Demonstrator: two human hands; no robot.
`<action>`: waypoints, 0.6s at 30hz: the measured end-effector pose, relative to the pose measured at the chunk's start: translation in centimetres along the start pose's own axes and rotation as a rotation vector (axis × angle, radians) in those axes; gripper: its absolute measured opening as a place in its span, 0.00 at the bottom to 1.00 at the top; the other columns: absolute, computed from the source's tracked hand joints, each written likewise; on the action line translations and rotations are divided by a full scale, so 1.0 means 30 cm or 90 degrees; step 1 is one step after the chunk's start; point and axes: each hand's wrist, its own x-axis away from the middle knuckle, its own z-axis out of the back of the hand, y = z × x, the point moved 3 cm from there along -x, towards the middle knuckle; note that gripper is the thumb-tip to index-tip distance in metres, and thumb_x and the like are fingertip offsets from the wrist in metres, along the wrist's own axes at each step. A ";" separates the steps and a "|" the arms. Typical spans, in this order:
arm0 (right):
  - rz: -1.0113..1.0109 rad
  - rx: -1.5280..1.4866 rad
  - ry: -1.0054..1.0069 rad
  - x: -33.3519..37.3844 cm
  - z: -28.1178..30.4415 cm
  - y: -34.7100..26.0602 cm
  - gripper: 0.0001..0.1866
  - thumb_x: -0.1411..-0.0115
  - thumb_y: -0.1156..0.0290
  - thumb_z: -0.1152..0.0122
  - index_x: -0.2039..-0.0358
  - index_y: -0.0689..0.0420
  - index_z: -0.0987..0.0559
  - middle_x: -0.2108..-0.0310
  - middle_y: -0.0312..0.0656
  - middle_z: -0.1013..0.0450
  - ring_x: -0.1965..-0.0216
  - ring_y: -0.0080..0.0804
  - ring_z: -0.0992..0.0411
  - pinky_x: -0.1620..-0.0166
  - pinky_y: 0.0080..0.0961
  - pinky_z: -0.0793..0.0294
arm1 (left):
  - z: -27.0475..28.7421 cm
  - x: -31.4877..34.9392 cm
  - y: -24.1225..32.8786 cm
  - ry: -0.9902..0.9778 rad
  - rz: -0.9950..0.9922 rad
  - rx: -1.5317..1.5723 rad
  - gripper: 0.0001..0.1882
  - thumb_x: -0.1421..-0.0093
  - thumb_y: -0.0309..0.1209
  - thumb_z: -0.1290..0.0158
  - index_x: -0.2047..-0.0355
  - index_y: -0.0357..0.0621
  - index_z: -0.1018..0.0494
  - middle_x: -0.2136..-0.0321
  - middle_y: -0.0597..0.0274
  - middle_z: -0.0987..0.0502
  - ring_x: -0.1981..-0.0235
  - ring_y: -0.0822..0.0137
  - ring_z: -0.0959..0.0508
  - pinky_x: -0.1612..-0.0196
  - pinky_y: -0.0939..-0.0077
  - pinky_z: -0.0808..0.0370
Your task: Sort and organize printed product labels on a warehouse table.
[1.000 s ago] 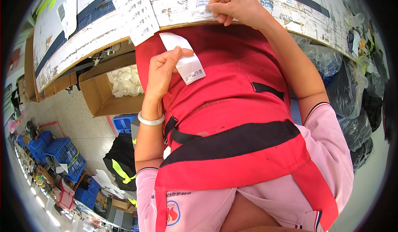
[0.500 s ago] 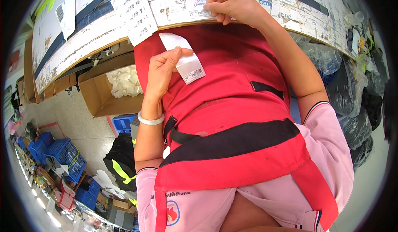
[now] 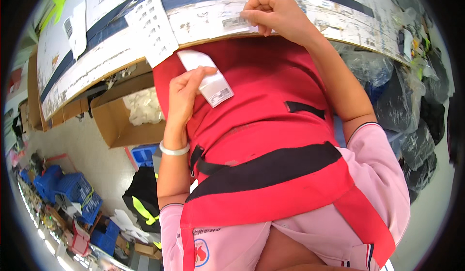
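A white paper strip (image 3: pixel 216 88) is in front of my red apron (image 3: pixel 256 106), just below the edge of the table. It is tilted, with its printed end low and to the right. My left hand (image 3: pixel 183 94) grips it, with the thumb and fingers pinching it about the middle. A pale bracelet (image 3: pixel 175 151) goes around my left wrist.

My right hand (image 3: pixel 283 19) is up at the front edge of the table (image 3: pixel 104 60). Its fingers are curled in, and the thumb is close to the first finger. I can't tell if they pinch anything. Just beside these fingertips is a small printed label (image 3: pixel 235 23), and it looks blurry.

Near my left hand, a big white sheet with rows of little labels (image 3: pixel 154 31) lies on the table and pokes out over the edge. Farther left on the table is a long white paper (image 3: pixel 77 31).

Down on the left, a brown box (image 3: pixel 109 121) has white bits (image 3: pixel 144 107) in it. Well past that is a blue crate (image 3: pixel 77 193). On the right, under the table's edge, there are clear plastic bags (image 3: pixel 365 68) and dark bags (image 3: pixel 397 99).
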 end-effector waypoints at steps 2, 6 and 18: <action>0.002 0.020 0.039 0.012 0.095 0.014 0.10 0.40 0.66 0.41 0.68 0.59 0.22 0.79 0.30 0.30 0.79 0.13 0.33 0.76 0.12 0.33 | 0.000 0.015 0.004 0.050 0.000 0.025 0.15 0.34 0.34 0.53 0.61 0.34 0.22 0.69 0.64 0.20 0.71 0.80 0.25 0.68 0.87 0.30; 0.003 0.159 0.296 0.022 0.359 0.108 0.09 0.42 0.65 0.38 0.70 0.57 0.21 0.80 0.30 0.29 0.78 0.14 0.33 0.75 0.13 0.34 | -0.011 0.030 0.030 0.008 -0.002 0.044 0.12 0.39 0.26 0.47 0.57 0.34 0.24 0.72 0.62 0.22 0.79 0.78 0.27 0.77 0.85 0.31; -0.063 0.059 -0.012 0.111 -0.012 0.007 0.12 0.44 0.62 0.37 0.70 0.60 0.21 0.78 0.34 0.28 0.78 0.19 0.33 0.73 0.17 0.32 | -0.043 0.024 0.044 0.041 -0.024 -0.028 0.11 0.43 0.22 0.45 0.58 0.36 0.23 0.78 0.64 0.23 0.85 0.78 0.28 0.81 0.86 0.33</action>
